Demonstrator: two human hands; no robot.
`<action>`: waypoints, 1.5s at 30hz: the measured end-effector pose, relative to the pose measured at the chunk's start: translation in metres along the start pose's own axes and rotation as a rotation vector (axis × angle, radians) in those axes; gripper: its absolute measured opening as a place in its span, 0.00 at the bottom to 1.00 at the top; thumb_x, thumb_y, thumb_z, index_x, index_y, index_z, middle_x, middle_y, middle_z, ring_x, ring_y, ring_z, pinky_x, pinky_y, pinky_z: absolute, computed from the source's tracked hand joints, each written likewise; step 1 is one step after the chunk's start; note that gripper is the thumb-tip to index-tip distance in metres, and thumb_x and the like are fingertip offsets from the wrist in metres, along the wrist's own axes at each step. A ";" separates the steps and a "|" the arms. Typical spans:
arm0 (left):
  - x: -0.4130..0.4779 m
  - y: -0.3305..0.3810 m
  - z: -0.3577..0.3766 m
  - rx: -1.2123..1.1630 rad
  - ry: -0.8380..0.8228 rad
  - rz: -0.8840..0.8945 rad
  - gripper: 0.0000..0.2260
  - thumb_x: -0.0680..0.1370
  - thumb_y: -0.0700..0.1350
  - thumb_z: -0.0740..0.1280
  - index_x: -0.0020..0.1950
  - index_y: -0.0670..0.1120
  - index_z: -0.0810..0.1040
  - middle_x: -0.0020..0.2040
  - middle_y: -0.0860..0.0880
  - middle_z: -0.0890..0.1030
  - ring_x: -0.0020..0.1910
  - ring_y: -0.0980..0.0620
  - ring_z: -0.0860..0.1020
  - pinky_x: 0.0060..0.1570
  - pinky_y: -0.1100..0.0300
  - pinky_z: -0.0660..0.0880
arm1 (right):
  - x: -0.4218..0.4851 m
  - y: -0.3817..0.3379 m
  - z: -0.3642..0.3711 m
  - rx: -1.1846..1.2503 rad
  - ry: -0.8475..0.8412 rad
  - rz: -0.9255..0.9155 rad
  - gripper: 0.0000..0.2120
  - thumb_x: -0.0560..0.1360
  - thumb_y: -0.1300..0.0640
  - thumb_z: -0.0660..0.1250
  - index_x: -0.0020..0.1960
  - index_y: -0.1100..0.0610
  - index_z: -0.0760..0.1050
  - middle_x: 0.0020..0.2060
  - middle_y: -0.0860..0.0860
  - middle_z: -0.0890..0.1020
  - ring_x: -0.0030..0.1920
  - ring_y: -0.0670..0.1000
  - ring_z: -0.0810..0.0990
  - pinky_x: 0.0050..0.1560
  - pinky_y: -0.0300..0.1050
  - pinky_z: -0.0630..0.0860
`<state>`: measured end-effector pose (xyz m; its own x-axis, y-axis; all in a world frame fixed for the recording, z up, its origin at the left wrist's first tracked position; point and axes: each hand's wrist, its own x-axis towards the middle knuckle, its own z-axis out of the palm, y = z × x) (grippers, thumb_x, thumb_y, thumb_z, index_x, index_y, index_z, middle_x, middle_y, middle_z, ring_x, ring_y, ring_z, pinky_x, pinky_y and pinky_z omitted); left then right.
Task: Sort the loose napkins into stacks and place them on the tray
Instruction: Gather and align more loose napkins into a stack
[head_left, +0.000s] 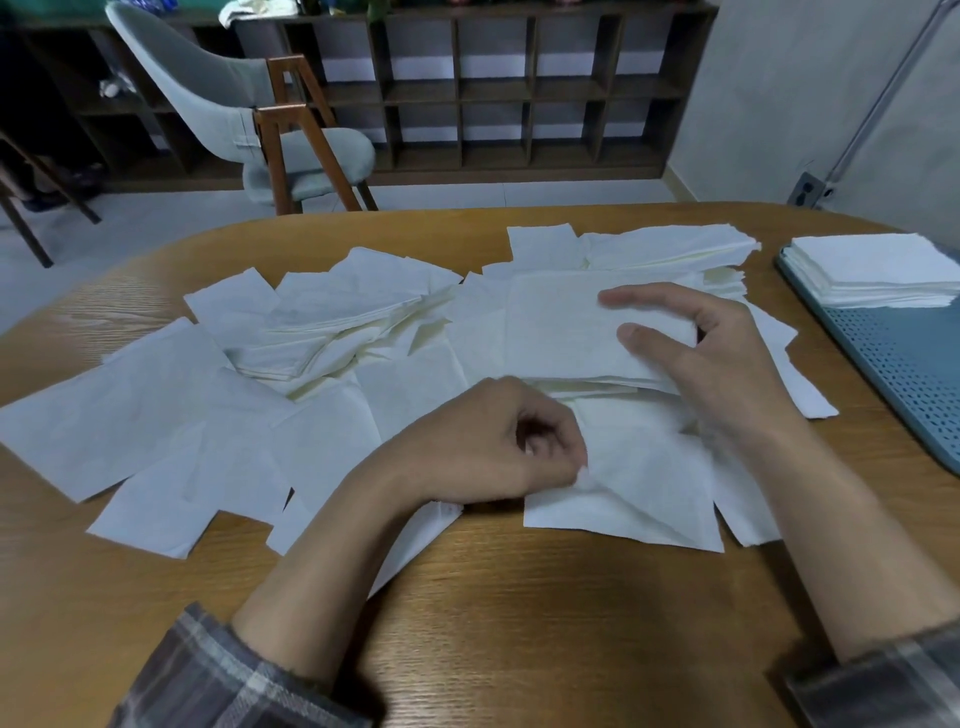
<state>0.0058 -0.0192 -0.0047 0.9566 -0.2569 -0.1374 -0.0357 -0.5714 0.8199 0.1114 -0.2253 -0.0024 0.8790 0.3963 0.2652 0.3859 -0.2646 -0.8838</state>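
Several loose white napkins (156, 410) lie scattered over the wooden table (519, 623). My right hand (711, 364) grips a small stack of napkins (561, 332) by its right edge, thumb on top, fingers underneath. My left hand (498, 447) is curled and pinches the corner of a loose napkin (639, 478) lying near the table's front. At the right edge sits a blue perforated tray (904, 364) with a neat stack of napkins (872, 270) on its far end.
Another untidy pile of napkins (670, 247) lies behind the held stack. A grey chair with wooden legs (270, 119) stands beyond the table. A dark cubby shelf (493, 88) lines the back wall.
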 end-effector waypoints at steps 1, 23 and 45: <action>0.000 0.001 -0.001 -0.025 0.078 0.040 0.08 0.79 0.39 0.70 0.45 0.49 0.86 0.38 0.55 0.83 0.38 0.62 0.76 0.41 0.71 0.70 | 0.000 -0.001 0.000 0.027 -0.002 0.003 0.14 0.80 0.65 0.70 0.59 0.50 0.86 0.57 0.35 0.86 0.63 0.31 0.77 0.59 0.21 0.67; 0.010 -0.010 -0.009 -0.165 0.891 0.160 0.04 0.82 0.43 0.73 0.55 0.51 0.83 0.30 0.59 0.70 0.32 0.57 0.67 0.35 0.68 0.64 | -0.007 -0.011 0.007 0.249 -0.112 0.236 0.09 0.81 0.51 0.71 0.55 0.55 0.87 0.54 0.54 0.88 0.58 0.57 0.87 0.70 0.67 0.75; 0.009 -0.003 -0.007 -0.592 0.581 -0.029 0.27 0.77 0.58 0.77 0.73 0.62 0.72 0.63 0.57 0.83 0.56 0.61 0.84 0.54 0.58 0.82 | -0.004 -0.022 0.006 0.386 -0.110 0.166 0.26 0.84 0.52 0.66 0.70 0.22 0.64 0.69 0.48 0.78 0.60 0.56 0.85 0.48 0.46 0.82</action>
<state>0.0170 -0.0143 -0.0047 0.9575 0.2881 0.0132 -0.0063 -0.0248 0.9997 0.0976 -0.2159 0.0139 0.8769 0.4734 0.0832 0.0907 0.0070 -0.9959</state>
